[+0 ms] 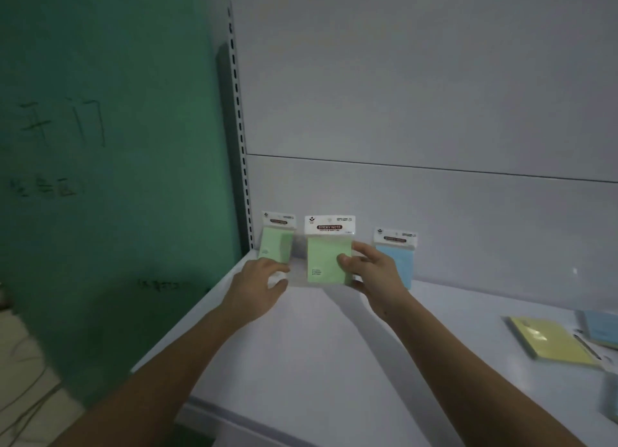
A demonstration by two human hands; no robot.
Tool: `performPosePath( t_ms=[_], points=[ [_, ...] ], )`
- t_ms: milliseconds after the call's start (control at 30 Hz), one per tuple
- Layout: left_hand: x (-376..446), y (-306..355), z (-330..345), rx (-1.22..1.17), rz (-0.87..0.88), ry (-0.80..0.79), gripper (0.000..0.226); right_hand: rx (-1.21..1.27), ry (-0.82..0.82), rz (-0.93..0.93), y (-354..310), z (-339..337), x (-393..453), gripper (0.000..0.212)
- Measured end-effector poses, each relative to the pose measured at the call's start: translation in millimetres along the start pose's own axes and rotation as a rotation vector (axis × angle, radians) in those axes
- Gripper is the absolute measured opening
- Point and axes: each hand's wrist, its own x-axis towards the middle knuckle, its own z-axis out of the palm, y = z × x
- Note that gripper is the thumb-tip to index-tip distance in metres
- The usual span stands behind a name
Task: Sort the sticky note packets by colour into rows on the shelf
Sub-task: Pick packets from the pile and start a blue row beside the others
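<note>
A white shelf (301, 363) spans the lower part of the view, its left edge running diagonally from the back corner toward the near front, beside a green wall (100, 145). A slotted upright (238, 112) stands at that corner, and the pale back panel (418, 95) rises behind. A wide bare stretch of shelf lies between the forearms and out toward the front edge.

At the right edge a yellow packet (551, 343) lies flat, with a blue packet (600, 326) partly out of frame just beyond it; both sit well apart from the back row.

Against the back panel a blue upright packet (398, 256) leans, partly hidden by the right hand. In the left corner a green leaning packet (276, 242) stands near the upright.

Between them, the right hand (371, 269) pinches a green held packet (329, 256) by its right edge, thumb on the front, holding it upright. The left hand (264, 279) is beside its lower left edge, fingers loosely curled, holding nothing that can be seen
</note>
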Motion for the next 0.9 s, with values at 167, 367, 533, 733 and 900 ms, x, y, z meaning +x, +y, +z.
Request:
performPosePath(
  t_ms=[167,367,533,733,900],
  points=[
    [-17.8,-61.4,-16.8,0.115,-0.024,-0.193,0.044,-0.033,0.151,0.021,46.0,72.8,19.0,0.021],
    [-27.1,-79.5,-11.2,0.164,0.074,-0.198,0.061,-0.234,0.334,-0.077,77.3,128.2,56.4,0.021],
    [-26.9,-80.2,-15.5,0.154,0.114,-0.196,0.054,-0.573,0.468,-0.177,90.1,150.9,74.5,0.028],
    [-25.1,-82.3,-13.9,0.159,0.125,-0.170,0.051,-0.800,0.525,-0.265,91.6,158.3,83.8,0.031],
    [-25.0,-83.6,-8.0,0.138,0.129,-0.132,0.051,-0.854,0.566,-0.249,92.8,157.0,90.3,0.032]
  ],
)
